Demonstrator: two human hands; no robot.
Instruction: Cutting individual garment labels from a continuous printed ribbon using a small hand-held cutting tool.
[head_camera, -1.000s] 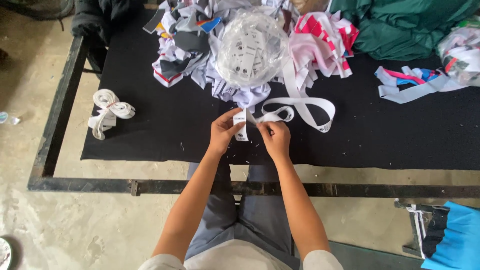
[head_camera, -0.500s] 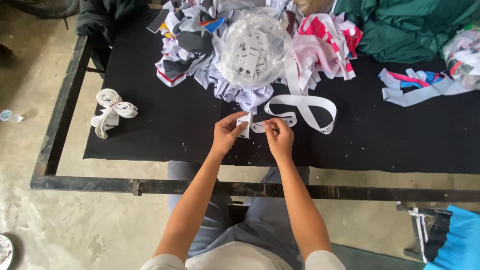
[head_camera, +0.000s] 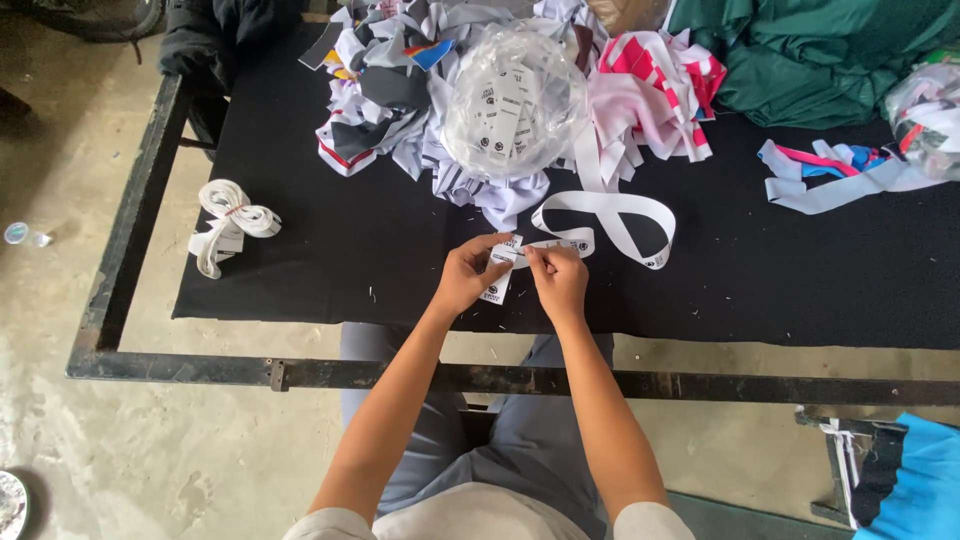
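Hands pinched shut on long white printed label ribbon: left hand, right hand. Keep it taut, flat over black cloth-covered worktop.

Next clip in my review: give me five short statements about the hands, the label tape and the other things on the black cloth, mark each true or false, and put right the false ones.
1. Both hands pinch the white label tape. True: the left hand and right hand hold the white label tape between them.
2. The clear plastic bag of labels lies left of the tied bundle of white tape. False: it lies to the bundle's right, farther from the person.
3. The green fabric is at the far right of the table. True.
4. The tied bundle rests in the left hand. False: it lies alone near the cloth's left edge.
5. The black cloth covers the whole table frame. False: the metal frame shows bare on the left and near sides.
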